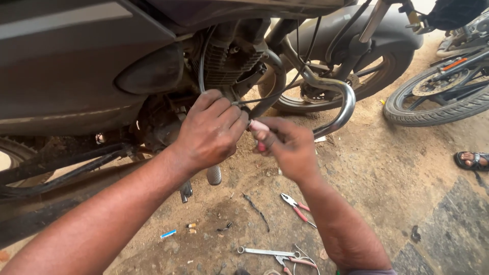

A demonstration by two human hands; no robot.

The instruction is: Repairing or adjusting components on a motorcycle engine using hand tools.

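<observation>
I see my left hand [211, 131] closed up against the side of the motorcycle engine [232, 58], its fingers [224, 109] curled and pressed together around a thin dark cable [270, 97] just below the ribbed cylinder. The cable is slim, black and slightly slack; it runs from my knuckles up and right, crossing in front of the chrome exhaust pipe [338, 99], and a second loop of it arcs up past the engine fins. Exactly where it ends inside my grip I cannot tell.

My right hand [288, 145] sits just beside the left, nearly touching it. Its fingers pinch a small tool with a pink-red handle [260, 133]; only the rounded pale end and a strip of red show between thumb and forefinger, the working tip hidden behind my left hand.

Below my hands lies sandy ground [377, 168] with tools on it: red-handled pliers [297, 206] near my right forearm, a silver spanner [267, 251] further down, and another red-handled plier [293, 260] touching its end. A metal foot peg [214, 174] hangs under my left wrist. The front wheel [331, 84] stands behind the pipe, a second bike's tyre [433, 99] to its right, and a sandalled foot [472, 160] at the right edge.
</observation>
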